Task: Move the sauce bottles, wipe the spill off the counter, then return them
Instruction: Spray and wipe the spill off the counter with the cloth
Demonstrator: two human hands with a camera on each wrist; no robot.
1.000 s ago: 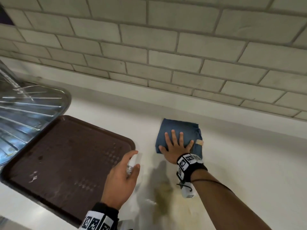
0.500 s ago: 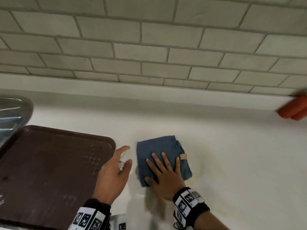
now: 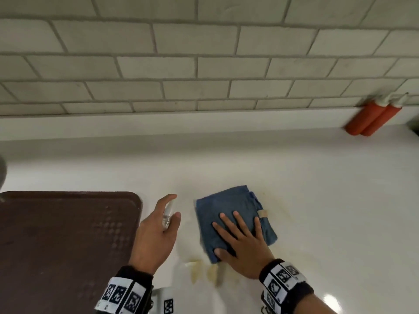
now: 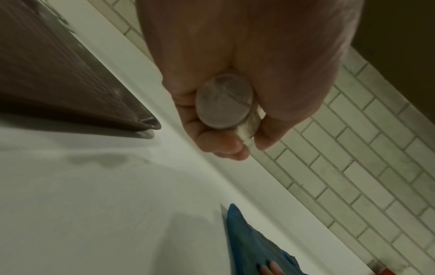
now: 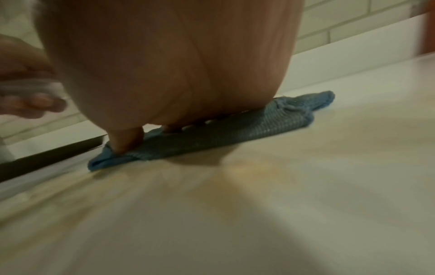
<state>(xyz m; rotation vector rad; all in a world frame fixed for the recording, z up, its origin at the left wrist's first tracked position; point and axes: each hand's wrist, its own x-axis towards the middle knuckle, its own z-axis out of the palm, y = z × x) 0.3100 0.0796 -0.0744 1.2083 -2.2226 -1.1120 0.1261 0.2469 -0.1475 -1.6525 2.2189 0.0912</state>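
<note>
Cloth [image 3: 229, 214], blue and folded, is lying on the white counter [image 3: 317, 189] in the head view, and your right hand [image 3: 243, 243] is pressing flat on its near half, fingers straight and spread, thumb at the near left corner. Yellowish streaks of spill [image 3: 204, 271] are showing on the counter just below the cloth and your wrist. Your left hand [image 3: 156, 234] is hovering between the cloth and the brown tray [image 3: 68, 245], its fingers curling round a small clear spray bottle [image 3: 167, 215]. The two red sauce bottles [image 3: 371, 117] are standing side by side at the far right against the tiled wall [image 3: 204, 64], well apart from the cloth. In the left wrist view, your left hand [image 4: 247, 78] is wrapping the spray bottle [image 4: 224, 101], whose round base is facing the camera, with the tray's corner [image 4: 146, 121] to the left and the cloth [image 4: 254, 247] below, your right fingertips [image 4: 274, 268] resting on it. In the right wrist view, your right hand [image 5: 174, 65] is bearing down on the cloth [image 5: 235, 132], which is lying flat on the counter [image 5: 306, 186], thumb [image 5: 124, 141] pinning its left end; a faint yellow smear [image 5: 247, 170] is sitting just in front of it, and the picture is blurring.
</note>
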